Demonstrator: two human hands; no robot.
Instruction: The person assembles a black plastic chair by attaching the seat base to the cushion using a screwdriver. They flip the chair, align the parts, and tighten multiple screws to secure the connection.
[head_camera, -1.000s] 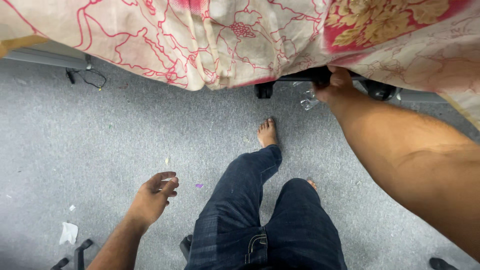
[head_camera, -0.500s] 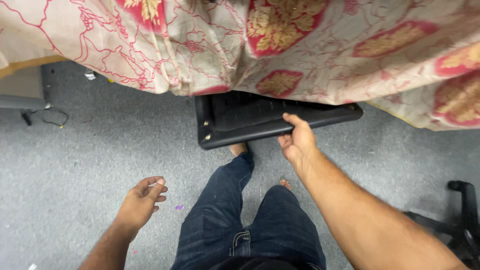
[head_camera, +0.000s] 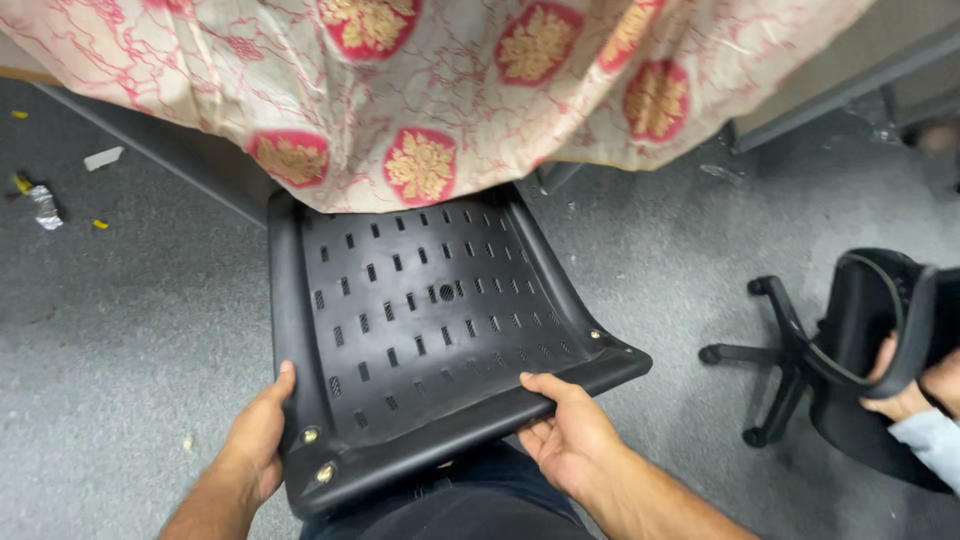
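Observation:
A black plastic chair seat panel (head_camera: 420, 320) with rows of small slots lies tilted over my lap, its far edge under a hanging floral cloth (head_camera: 450, 90). My left hand (head_camera: 255, 440) grips its near left corner by two brass fittings. My right hand (head_camera: 570, 440) holds the near right edge, thumb on top. My dark jeans (head_camera: 470, 500) show just below the panel.
Grey carpet floor (head_camera: 130, 330) all around, with bits of litter (head_camera: 40, 200) at the far left. At the right stands a black office chair base with castors (head_camera: 790, 370), where another person's hand (head_camera: 900, 385) holds a black chair part. A grey frame bar (head_camera: 830, 95) runs at upper right.
The black panel has come out from under the cloth toward me. My left hand rose from the floor side and took its left corner; both hands now hold it.

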